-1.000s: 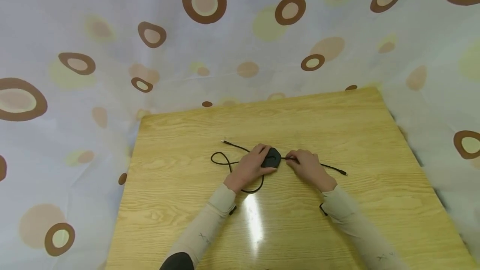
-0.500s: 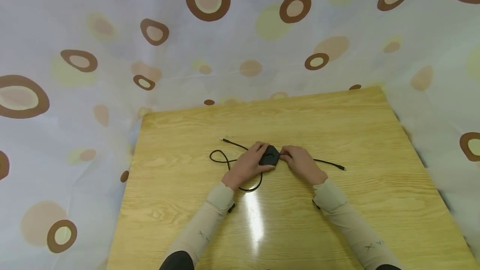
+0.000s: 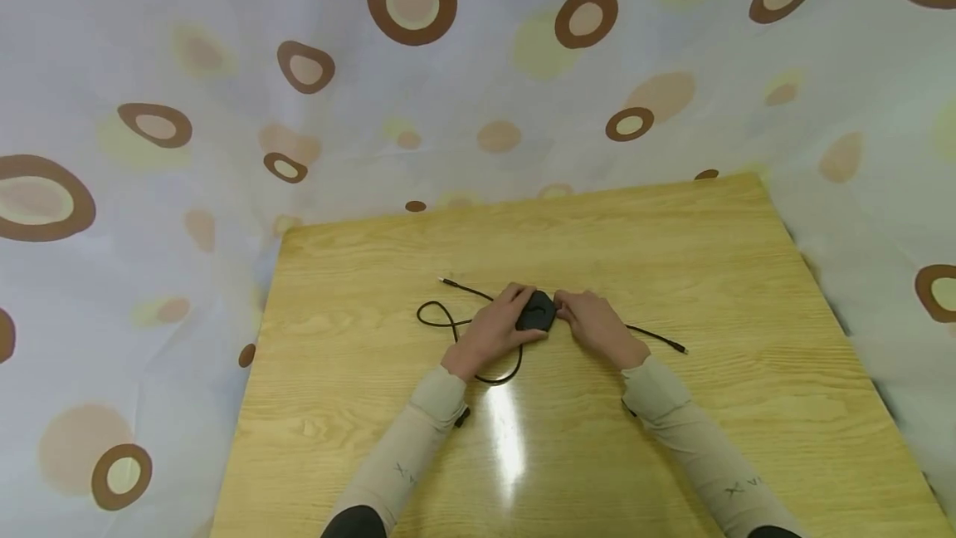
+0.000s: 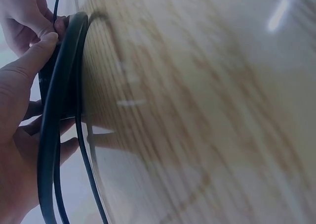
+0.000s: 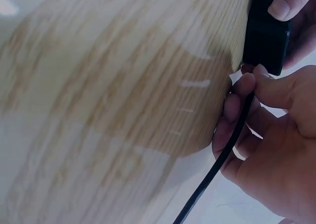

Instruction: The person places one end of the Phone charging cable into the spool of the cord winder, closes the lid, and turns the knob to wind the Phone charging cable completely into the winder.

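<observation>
A flat black box with angled sides (image 3: 536,312) lies on the wooden table, a curved mark on its top. My left hand (image 3: 489,339) grips it from the left, thumb on the near edge and fingers over the far side. At the box's right edge, my right hand (image 3: 597,329) pinches a thin black cable (image 5: 212,169) between thumb and fingertips. In the right wrist view those fingertips sit right beside the box (image 5: 266,36). My fingers hide where cable and box meet. The cable's right stretch ends in a small plug (image 3: 678,347).
Left of the box, more black cable (image 3: 421,315) lies in loose loops, partly under my left wrist. A second plug (image 3: 448,281) points to the upper left. The wooden table (image 3: 358,455) meets a patterned cloth (image 3: 493,90) at the back and sides.
My right hand has moved left along the table to the box's edge, still pinching the cable. The cable's right end has shifted slightly. My left hand keeps its hold.
</observation>
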`<action>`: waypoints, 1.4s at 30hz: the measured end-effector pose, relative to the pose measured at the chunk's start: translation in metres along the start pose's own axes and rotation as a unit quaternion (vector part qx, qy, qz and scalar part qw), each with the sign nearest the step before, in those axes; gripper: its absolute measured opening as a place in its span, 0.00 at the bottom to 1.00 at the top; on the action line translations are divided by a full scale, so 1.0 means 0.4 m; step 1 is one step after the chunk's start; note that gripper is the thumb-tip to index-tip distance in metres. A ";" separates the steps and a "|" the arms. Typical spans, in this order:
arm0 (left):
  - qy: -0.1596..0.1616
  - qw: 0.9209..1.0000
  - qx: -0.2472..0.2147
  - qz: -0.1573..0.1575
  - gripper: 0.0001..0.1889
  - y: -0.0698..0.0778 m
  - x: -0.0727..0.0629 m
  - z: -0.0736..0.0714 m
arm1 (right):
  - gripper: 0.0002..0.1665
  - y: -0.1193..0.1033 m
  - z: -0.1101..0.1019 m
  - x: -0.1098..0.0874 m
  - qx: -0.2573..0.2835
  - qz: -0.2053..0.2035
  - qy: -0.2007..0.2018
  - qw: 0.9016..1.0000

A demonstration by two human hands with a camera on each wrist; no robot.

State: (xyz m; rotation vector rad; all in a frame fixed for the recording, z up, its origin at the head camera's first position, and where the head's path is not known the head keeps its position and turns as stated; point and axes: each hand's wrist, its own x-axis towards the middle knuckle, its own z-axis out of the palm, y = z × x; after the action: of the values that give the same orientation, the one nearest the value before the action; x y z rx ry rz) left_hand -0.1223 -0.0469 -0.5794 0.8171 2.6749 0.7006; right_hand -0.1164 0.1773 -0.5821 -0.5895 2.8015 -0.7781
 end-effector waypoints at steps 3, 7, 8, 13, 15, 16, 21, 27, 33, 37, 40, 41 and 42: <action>0.001 1.000 -0.008 0.001 0.43 -0.001 -0.004 0.003 | 0.05 0.002 0.005 -0.003 -0.004 -0.002 -0.002 1.000; 0.002 1.000 -0.009 -0.002 0.43 -0.004 -0.006 0.005 | 0.05 0.009 0.011 -0.006 -0.008 -0.013 -0.005 1.000; 0.002 1.000 -0.006 -0.003 0.43 -0.005 -0.005 0.006 | 0.05 0.012 0.011 -0.006 -0.005 -0.017 -0.007 1.000; 0.007 1.000 0.002 -0.001 0.43 -0.006 -0.002 0.011 | 0.08 0.027 0.003 -0.010 0.027 -0.025 -0.019 0.999; 0.009 1.000 0.002 0.000 0.43 -0.006 -0.001 0.011 | 0.08 0.031 -0.002 -0.011 0.037 -0.024 -0.021 0.999; 0.009 1.000 0.004 0.000 0.44 -0.005 -0.001 0.012 | 0.09 0.034 -0.002 -0.010 0.039 -0.023 -0.022 0.999; 0.013 1.000 0.010 -0.005 0.44 -0.006 0.000 0.013 | 0.09 0.041 -0.007 -0.011 0.047 -0.010 -0.016 0.999; 0.010 1.000 0.010 -0.008 0.44 -0.009 0.000 0.011 | 0.08 0.048 -0.008 -0.014 0.053 -0.015 0.000 0.999; 0.006 1.000 0.011 -0.015 0.44 -0.006 0.001 0.009 | 0.08 0.051 -0.017 -0.018 0.062 -0.014 0.004 0.998; 0.002 1.000 0.009 -0.018 0.44 -0.003 0.002 0.007 | 0.09 0.053 -0.020 -0.022 0.056 -0.010 0.002 0.998; 0.000 1.000 0.008 -0.021 0.44 -0.002 0.003 0.006 | 0.08 0.057 -0.024 -0.027 0.046 -0.013 0.008 0.999; 0.000 1.000 0.010 -0.023 0.44 -0.002 0.003 0.006 | 0.08 0.058 -0.027 -0.029 0.040 -0.015 0.013 0.999; 0.000 1.000 0.011 -0.024 0.44 -0.002 0.003 0.006 | 0.08 0.059 -0.029 -0.031 0.033 -0.018 0.016 0.999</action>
State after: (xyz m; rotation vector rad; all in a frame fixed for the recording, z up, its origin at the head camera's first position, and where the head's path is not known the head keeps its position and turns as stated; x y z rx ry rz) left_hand -0.1226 -0.0457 -0.5820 0.7561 2.6969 0.6613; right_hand -0.1160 0.2065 -0.5839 -0.6224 2.7894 -0.8909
